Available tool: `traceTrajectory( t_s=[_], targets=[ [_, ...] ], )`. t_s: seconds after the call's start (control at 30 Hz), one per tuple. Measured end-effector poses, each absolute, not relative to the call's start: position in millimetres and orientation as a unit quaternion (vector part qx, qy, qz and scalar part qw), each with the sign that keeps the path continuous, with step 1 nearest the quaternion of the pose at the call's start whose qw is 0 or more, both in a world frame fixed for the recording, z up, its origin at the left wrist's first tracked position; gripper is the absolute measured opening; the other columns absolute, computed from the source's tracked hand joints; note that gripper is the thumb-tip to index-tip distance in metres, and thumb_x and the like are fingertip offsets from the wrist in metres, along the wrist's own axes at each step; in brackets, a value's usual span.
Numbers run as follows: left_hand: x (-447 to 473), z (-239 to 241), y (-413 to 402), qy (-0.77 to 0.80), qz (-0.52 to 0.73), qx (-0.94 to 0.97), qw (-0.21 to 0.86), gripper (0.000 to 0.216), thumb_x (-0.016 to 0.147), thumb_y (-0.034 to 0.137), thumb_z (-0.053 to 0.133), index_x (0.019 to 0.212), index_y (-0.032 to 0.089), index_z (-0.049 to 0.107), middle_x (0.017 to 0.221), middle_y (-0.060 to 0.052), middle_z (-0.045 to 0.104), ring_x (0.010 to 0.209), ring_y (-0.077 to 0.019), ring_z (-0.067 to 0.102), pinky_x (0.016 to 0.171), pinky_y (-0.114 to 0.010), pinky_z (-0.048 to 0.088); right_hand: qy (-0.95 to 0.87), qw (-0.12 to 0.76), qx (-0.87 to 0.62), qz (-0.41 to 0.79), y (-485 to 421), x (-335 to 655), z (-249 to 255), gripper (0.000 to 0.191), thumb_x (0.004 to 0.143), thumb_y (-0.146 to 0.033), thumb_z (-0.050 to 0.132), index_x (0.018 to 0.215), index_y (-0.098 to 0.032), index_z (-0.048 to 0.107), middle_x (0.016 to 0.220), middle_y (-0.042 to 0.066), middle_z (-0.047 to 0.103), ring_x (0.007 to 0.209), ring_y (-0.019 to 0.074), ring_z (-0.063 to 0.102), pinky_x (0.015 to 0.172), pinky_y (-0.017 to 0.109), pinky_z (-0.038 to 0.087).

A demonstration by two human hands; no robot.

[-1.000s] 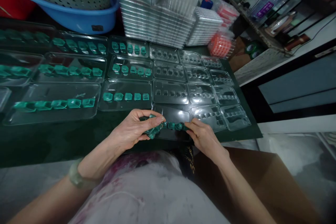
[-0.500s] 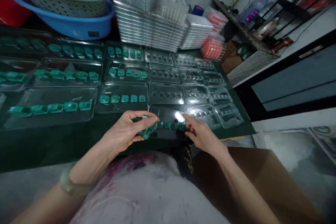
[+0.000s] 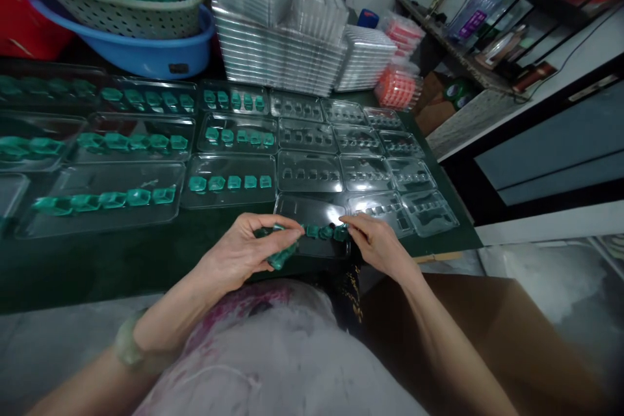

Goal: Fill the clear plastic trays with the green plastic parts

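My left hand (image 3: 251, 246) is closed around a few translucent green faceted pieces (image 3: 281, 256), with thumb and fingertips at the left end of a clear plastic tray (image 3: 307, 209). A row of similar green pieces (image 3: 325, 232) sits in that tray's small wells; the left hand hides its left end. At the right end of the row, my right hand (image 3: 375, 242) has its thumb and index finger drawn together, touching or very near the last green piece (image 3: 340, 233). Whether anything is pinched between those fingertips is hidden.
To the left lie filled trays (image 3: 229, 196) with green pieces; to the right, trays with bare wells (image 3: 431, 213). Behind stand stacked clear trays (image 3: 280, 55), a blue basin (image 3: 146, 55) under a perforated basket (image 3: 127, 13), and red-orange packs (image 3: 397, 84). A cardboard box (image 3: 458, 325) is below right.
My right thumb and index finger have come closer together over the row's right end. My left hand has shifted slightly right, still holding green pieces. The view has moved a little.
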State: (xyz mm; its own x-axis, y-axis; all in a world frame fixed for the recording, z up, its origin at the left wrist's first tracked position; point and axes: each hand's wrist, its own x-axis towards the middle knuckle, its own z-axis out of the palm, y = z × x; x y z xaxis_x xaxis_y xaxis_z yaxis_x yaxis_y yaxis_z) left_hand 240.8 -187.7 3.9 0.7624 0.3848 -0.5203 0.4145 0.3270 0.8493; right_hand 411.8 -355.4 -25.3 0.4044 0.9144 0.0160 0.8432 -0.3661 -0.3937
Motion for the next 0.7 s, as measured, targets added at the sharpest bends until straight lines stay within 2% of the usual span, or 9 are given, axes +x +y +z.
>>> traceTrajectory(
  t_s=[0.17,0.33,0.4,0.5,0.6,0.7],
  targets=[
    [260,4,-214,0.256,-0.123,0.602,0.746,0.042,0.063,0.040,0.060,0.098,0.019,0.063,0.052,0.002,0.047,0.037,-0.0043,0.032,0.032,-0.017,0.025,-0.575,0.104,-0.805,0.104,-349,426,-24,0.029,0.081,-0.014,0.042,0.102,-0.025,0.058,0.085,0.003,0.055,0.073,0.0124,0.052,0.062,0.023,0.036],
    [283,-3,-234,0.248,-0.136,0.638,0.716,0.045,0.068,0.033,0.054,0.111,0.024,0.055,0.043,0.009,0.025,0.037,-0.0042,0.024,0.034,-0.016,0.030,-0.606,0.084,-0.784,0.101,-344,434,-27,0.020,0.081,-0.016,0.044,0.092,-0.023,0.060,0.082,0.001,0.054,0.072,0.0114,0.050,0.057,0.022,0.030],
    [289,-6,-240,0.245,-0.129,0.644,0.714,0.049,0.069,0.032,0.052,0.117,0.025,0.049,0.044,0.008,0.027,0.039,-0.0048,0.026,0.036,-0.016,0.032,-0.614,0.085,-0.778,0.101,-345,435,-27,0.018,0.081,-0.015,0.043,0.088,-0.021,0.059,0.079,0.001,0.053,0.070,0.0110,0.049,0.056,0.022,0.029],
    [293,-10,-247,0.230,-0.121,0.666,0.700,0.055,0.069,0.031,0.051,0.123,0.024,0.043,0.050,0.006,0.040,0.041,-0.0057,0.033,0.037,-0.017,0.033,-0.621,0.097,-0.772,0.098,-345,436,-28,0.016,0.081,-0.013,0.041,0.083,-0.018,0.056,0.077,0.002,0.052,0.068,0.0110,0.047,0.057,0.022,0.029],
    [294,-12,-252,0.233,-0.114,0.682,0.684,0.058,0.069,0.031,0.051,0.124,0.020,0.040,0.063,0.001,0.052,0.044,-0.0066,0.039,0.037,-0.017,0.032,-0.616,0.115,-0.774,0.093,-346,435,-32,0.013,0.079,-0.012,0.039,0.080,-0.016,0.051,0.078,0.003,0.051,0.067,0.0116,0.046,0.058,0.023,0.031],
    [294,-11,-254,0.255,-0.111,0.666,0.692,0.058,0.069,0.033,0.051,0.125,0.021,0.039,0.082,-0.005,0.058,0.047,-0.0064,0.044,0.038,-0.017,0.034,-0.594,0.170,-0.781,0.092,-345,434,-37,0.012,0.078,-0.011,0.038,0.080,-0.016,0.048,0.077,0.004,0.051,0.066,0.0120,0.046,0.059,0.023,0.033]
  ],
)
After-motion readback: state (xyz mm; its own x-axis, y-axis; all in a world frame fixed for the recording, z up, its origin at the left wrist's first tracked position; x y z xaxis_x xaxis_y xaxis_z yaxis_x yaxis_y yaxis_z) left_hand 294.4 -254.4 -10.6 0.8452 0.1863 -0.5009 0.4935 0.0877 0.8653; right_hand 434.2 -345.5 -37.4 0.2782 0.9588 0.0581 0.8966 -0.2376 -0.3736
